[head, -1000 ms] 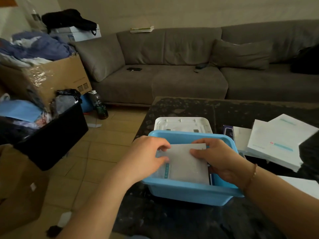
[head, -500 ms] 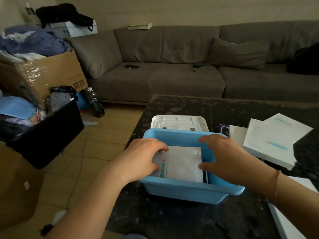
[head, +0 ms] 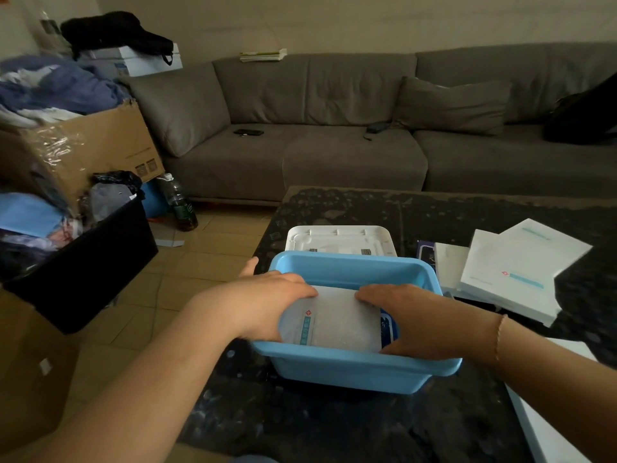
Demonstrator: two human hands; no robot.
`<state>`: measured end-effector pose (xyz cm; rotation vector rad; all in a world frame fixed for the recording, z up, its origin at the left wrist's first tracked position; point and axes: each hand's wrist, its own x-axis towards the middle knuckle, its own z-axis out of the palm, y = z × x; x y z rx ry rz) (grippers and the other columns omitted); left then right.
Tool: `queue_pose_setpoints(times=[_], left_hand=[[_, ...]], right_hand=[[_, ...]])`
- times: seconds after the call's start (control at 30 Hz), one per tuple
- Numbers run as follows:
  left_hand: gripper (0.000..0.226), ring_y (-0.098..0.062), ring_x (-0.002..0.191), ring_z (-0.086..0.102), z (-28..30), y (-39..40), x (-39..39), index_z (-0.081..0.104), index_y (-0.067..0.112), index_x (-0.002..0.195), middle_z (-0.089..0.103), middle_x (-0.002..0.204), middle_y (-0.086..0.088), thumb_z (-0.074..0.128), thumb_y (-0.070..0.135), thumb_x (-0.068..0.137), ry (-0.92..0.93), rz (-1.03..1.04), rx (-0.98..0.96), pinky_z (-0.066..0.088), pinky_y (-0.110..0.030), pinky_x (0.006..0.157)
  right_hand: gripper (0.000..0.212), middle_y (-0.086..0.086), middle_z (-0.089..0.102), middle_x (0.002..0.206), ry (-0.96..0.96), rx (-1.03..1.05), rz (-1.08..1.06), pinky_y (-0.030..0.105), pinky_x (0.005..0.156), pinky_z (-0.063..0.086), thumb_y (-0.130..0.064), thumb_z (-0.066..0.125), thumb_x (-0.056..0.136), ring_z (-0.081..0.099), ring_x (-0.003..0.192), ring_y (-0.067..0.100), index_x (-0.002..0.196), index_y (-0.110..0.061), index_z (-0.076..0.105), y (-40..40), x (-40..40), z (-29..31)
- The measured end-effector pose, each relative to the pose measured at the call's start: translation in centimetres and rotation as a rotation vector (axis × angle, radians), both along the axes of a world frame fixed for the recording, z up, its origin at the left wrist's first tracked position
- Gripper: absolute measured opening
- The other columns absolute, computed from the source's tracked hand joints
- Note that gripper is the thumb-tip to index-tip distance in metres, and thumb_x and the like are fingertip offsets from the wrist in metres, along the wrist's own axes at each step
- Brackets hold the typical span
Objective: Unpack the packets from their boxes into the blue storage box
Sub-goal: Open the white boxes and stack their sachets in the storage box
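Both hands are working inside the blue box [head: 350, 375], which is sitting at the near edge of the dark table [head: 450, 208]. The packets [head: 337, 320], a white stack with a teal strip showing, are lying in the box toward its 6 o'clock wall. The left hand [head: 267, 302] is gripping the stack's left edge, fingers lying together over the top; the right hand [head: 400, 319] is holding the right edge, fingers curled over the top corner and the thumb seemingly under the lower one, though the rim is hiding part of it.

The step in hand looks like seating these packets flat in the box. At 12 o'clock from the box a white lid [head: 337, 240] is lying, and at 2 o'clock 2 white cartons [head: 514, 272] are waiting, overlapping each other.

Next, the person is probably going to let go, reach toward 2 o'clock, and open a carton, which calls for freeing both hands first.
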<state>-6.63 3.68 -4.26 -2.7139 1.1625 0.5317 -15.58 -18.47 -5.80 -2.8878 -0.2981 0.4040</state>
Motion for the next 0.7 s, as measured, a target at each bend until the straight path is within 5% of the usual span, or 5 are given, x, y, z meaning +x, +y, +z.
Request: queue_pose_setpoints(times=[0.27,0.4,0.47,0.57,0.7], left_hand=[[0.077,-0.002,0.145,0.015,1.4,0.4,-1.4,0.024,0.044,0.151,0.024,0.153,0.027,0.069,0.035,0.089,0.021,0.039,-0.099,-0.002,-0.044,0.121],[0.044,-0.003,0.120,0.050,0.7,-1.6,-6.0,0.058,0.032,0.131,0.055,0.129,0.017,0.069,0.030,0.088,-0.289,-0.078,-0.811,0.043,-0.036,0.108],[0.026,-0.008,0.105,0.060,-1.0,-4.2,-9.1,0.068,0.022,0.116,0.065,0.113,0.008,0.068,0.023,0.090,-0.332,-0.321,-1.017,0.050,-0.033,0.095],[0.018,-0.018,0.095,0.060,-4.5,-8.7,-12.8,0.071,0.017,0.109,0.067,0.108,0.002,0.068,0.020,0.092,-0.280,-0.696,-0.971,0.050,-0.034,0.082],[0.032,-0.014,0.103,0.057,-10.0,-14.0,-14.8,0.066,0.023,0.116,0.063,0.118,0.006,0.073,0.030,0.086,-0.204,-0.791,-0.818,0.052,-0.032,0.081]], right_hand=[[0.077,-0.016,0.038,0.150,-0.059,0.045,-0.053,0.026,0.109,0.037,-0.046,0.071,0.082,0.042,0.131,0.007,0.146,-0.039,0.028,-0.3,-0.8,1.1],[0.060,-0.027,0.046,0.129,-0.367,0.274,-0.293,0.007,0.083,0.043,-0.043,0.068,0.083,0.048,0.114,-0.003,0.138,-0.043,0.043,-3.8,-5.1,4.2],[0.047,-0.023,0.055,0.123,-0.533,0.421,-0.449,0.016,0.086,0.047,-0.032,0.068,0.085,0.056,0.108,0.000,0.129,-0.036,0.056,-7.0,-8.6,3.8],[0.040,-0.004,0.069,0.116,-0.551,0.362,-0.659,0.028,0.091,0.051,-0.003,0.068,0.085,0.066,0.100,0.013,0.119,-0.025,0.066,-12.5,-14.6,0.3],[0.059,-0.013,0.062,0.121,-0.198,0.090,-0.758,0.011,0.081,0.046,0.006,0.056,0.083,0.064,0.094,0.005,0.113,-0.045,0.053,-17.2,-22.1,-4.9]])
